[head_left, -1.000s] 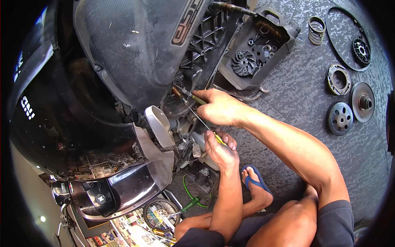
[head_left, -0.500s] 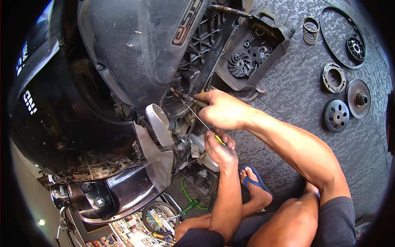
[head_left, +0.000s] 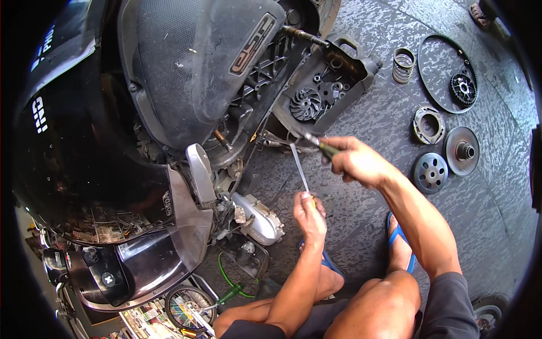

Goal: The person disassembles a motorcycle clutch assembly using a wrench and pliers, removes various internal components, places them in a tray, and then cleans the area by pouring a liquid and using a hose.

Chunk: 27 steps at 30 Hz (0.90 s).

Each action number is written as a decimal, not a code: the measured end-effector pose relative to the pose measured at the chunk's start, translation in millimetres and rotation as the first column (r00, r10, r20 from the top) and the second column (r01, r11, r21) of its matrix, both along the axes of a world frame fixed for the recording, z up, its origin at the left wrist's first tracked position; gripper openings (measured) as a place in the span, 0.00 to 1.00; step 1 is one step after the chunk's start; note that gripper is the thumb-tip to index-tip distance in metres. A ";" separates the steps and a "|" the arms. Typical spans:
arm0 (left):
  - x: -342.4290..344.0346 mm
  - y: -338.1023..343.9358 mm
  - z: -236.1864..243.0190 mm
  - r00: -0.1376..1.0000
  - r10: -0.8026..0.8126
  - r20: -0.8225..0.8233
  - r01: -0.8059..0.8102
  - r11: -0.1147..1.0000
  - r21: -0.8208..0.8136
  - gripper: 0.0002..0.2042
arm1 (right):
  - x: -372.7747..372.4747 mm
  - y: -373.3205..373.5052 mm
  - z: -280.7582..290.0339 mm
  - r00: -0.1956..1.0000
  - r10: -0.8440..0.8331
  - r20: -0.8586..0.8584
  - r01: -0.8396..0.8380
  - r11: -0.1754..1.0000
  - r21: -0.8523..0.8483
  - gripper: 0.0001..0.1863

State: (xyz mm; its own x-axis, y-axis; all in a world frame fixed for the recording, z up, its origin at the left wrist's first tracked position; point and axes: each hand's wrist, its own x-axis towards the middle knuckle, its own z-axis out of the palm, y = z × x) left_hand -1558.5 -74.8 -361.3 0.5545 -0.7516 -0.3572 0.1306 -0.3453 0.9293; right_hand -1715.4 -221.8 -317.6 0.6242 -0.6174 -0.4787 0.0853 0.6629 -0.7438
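My left hand is closed on a yellow-handled screwdriver, its blade pointing up toward the open casing. My right hand grips a green-handled metal tool, its metal end blurred above the screwdriver tip. Both tools are apart from the rusty brown shaft that sticks out of the scooter's engine case, left of my hands. Beyond them a cut-open plastic container holds a finned wheel, nuts and other small metal parts.
A black scooter fills the left. A coil spring, belt, ring part, pulley and holed drum lie right. A silver casing is left of my left hand; someone's foot shows top right.
Both my hands have pulled the tools away from the brown shaft and moved to the right, the right hand with the tool's tip now clear of the engine. The view has also shifted.
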 end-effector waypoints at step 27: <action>114.2 63.0 60.4 0.568 -0.683 0.459 0.689 0.700 0.188 0.09 | -61.5 96.3 8.9 0.941 -0.045 0.334 -0.036 0.972 0.232 0.50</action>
